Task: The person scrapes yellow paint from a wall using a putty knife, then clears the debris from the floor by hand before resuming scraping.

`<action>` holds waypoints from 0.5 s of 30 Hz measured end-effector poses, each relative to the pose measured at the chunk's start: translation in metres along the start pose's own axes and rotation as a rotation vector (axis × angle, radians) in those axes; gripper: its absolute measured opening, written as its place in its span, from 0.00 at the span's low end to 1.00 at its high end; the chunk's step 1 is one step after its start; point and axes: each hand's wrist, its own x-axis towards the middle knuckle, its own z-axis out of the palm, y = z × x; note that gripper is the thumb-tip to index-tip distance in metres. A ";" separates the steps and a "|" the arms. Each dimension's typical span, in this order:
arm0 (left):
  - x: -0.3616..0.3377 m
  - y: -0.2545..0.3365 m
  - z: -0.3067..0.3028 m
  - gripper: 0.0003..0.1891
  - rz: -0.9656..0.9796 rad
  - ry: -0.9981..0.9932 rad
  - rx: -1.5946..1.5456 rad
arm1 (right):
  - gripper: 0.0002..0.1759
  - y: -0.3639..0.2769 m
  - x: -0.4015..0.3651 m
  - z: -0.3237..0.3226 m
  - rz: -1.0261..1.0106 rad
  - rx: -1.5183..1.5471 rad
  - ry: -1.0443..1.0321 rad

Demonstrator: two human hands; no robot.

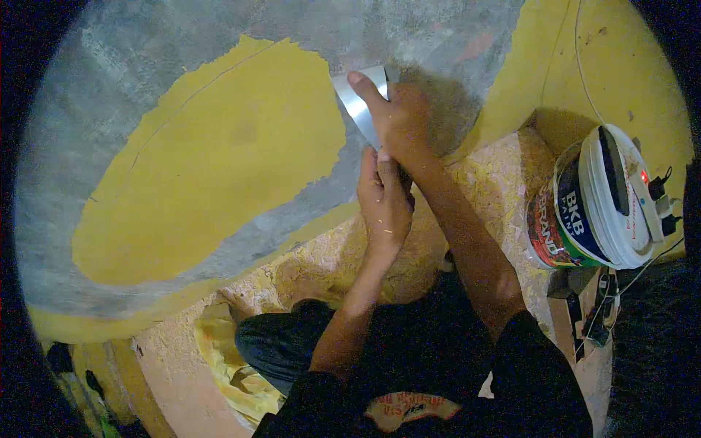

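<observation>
Fingers of left hand [385, 208] curling at metal blade's lower tip, hold unclear; right hand's [404, 120] fingers closing around metal blade [355, 101], thumb pressing its face. Blade's left edge lying just beside yellow patch [212, 168]; grey surface [343, 33] leaving room above. Paint bucket [568, 219] standing well apart, right.
</observation>
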 end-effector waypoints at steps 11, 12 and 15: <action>0.033 0.035 -0.005 0.14 0.253 0.028 0.119 | 0.33 -0.058 0.023 -0.014 -0.097 0.250 0.050; 0.033 0.034 -0.006 0.14 0.259 0.030 0.123 | 0.33 -0.058 0.023 -0.013 -0.100 0.257 0.050; 0.024 0.015 -0.009 0.13 0.265 0.068 0.218 | 0.34 -0.034 0.015 -0.006 -0.041 0.128 0.036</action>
